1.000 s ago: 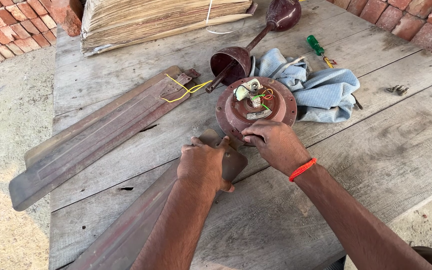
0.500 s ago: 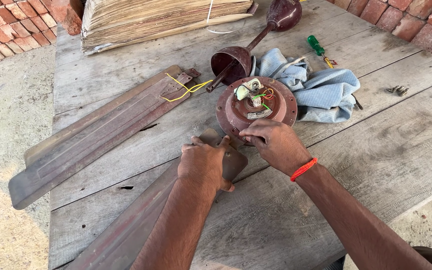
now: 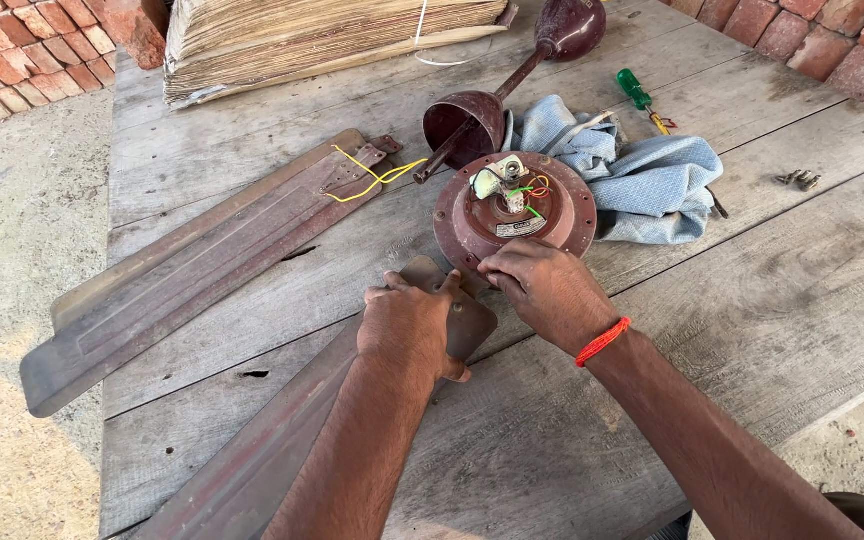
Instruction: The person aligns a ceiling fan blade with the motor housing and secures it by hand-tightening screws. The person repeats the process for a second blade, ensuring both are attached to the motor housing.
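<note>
A round maroon ceiling-fan motor [image 3: 515, 212] lies on the wooden table [image 3: 752, 330], with a small white part and coloured wires at its centre. My left hand [image 3: 407, 325] grips the bracket end of a long maroon fan blade [image 3: 272, 450] that runs to the lower left. The blade's bracket [image 3: 472, 320] meets the motor's near rim. My right hand [image 3: 547, 290], with an orange thread on the wrist, rests on that rim where bracket and motor join; its fingertips are pinched there, and what they hold is hidden.
Two more fan blades [image 3: 192, 270] lie stacked at left with a yellow wire [image 3: 372, 178]. A maroon downrod with cups [image 3: 497, 105], a blue cloth [image 3: 642, 175], a green screwdriver [image 3: 642, 97], loose screws [image 3: 798, 179] and a bundle of dried leaves [image 3: 312, 35] lie behind. Brick paving surrounds.
Both hands have shifted only slightly at the joint between blade bracket and motor. Nothing else moved.
</note>
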